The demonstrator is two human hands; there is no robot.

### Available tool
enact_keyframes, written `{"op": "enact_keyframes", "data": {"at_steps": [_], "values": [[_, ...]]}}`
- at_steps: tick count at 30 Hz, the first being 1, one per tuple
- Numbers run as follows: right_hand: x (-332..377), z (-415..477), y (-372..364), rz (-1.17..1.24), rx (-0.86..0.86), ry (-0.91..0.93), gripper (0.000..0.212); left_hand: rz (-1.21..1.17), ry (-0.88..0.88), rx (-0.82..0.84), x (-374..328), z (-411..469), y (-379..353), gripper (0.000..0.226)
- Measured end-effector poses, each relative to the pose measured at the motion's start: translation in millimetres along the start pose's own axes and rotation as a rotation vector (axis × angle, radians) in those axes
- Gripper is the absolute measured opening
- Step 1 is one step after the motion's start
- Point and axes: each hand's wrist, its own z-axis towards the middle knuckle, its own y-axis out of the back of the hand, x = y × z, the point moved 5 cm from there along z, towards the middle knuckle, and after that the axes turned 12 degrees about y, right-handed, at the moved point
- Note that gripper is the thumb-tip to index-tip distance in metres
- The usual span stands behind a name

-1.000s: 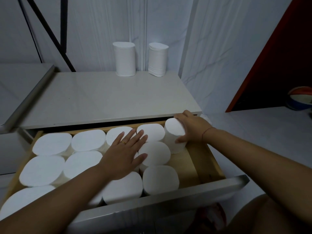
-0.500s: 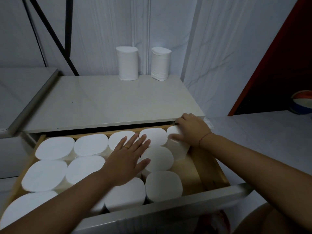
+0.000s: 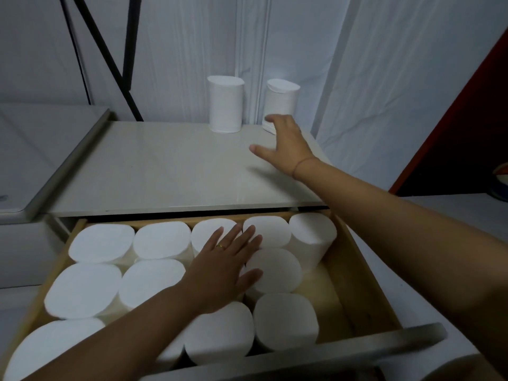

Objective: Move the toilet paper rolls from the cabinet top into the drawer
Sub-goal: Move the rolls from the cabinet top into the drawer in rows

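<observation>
Now, 2 hands, fingers spread apart.
Right hand [image 3: 286,145], empty, beside a tall roll [image 3: 283,101] on the cabinet top [image 3: 165,171]; left hand [image 3: 222,270] flat on white oval rolls [image 3: 101,242] in the drawer [image 3: 357,270].

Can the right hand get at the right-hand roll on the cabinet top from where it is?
Probably yes. The right hand is open above the cabinet top, right by the base of the right-hand roll, with nothing between them. The other roll stands apart to its left.
</observation>
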Motion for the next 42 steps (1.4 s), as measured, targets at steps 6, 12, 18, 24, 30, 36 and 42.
{"op": "enact_keyframes", "data": {"at_steps": [6, 12, 18, 24, 30, 36, 42], "values": [[-3.0, 64.1, -27.7, -0.005, 0.029, -0.01, 0.086, -0.055, -0.025, -0.024, 6.6, 5.6, 3.9, 0.068], [-13.4, 107.7, -58.2, -0.111, 0.045, 0.013, 0.093, -0.017, 0.012, -0.194, 19.8, 11.4, 17.6, 0.062], [-30.0, 140.3, -77.0, -0.223, 0.042, -0.003, 0.096, -0.052, 0.044, -0.282, 31.3, 18.1, 29.4, 0.063], [-43.5, 170.5, -83.1, -0.265, 0.046, -0.023, 0.094, -0.094, 0.105, -0.304, 55.3, 24.7, 39.3, 0.063], [-45.0, 197.8, -78.6, -0.208, -0.068, 0.032, 0.067, -0.065, 0.11, -0.246, 57.2, 26.3, 27.3, 0.064], [-43.5, 207.7, -72.1, 0.072, -0.095, 0.038, 0.06, 0.003, 0.098, -0.226, 57.7, 26.6, 21.3, 0.068], [-51.5, 192.3, -64.1, 0.047, -0.144, -0.015, 0.084, 0.028, 0.093, -0.213, 56.6, 25.5, 21.1, 0.07]]}}
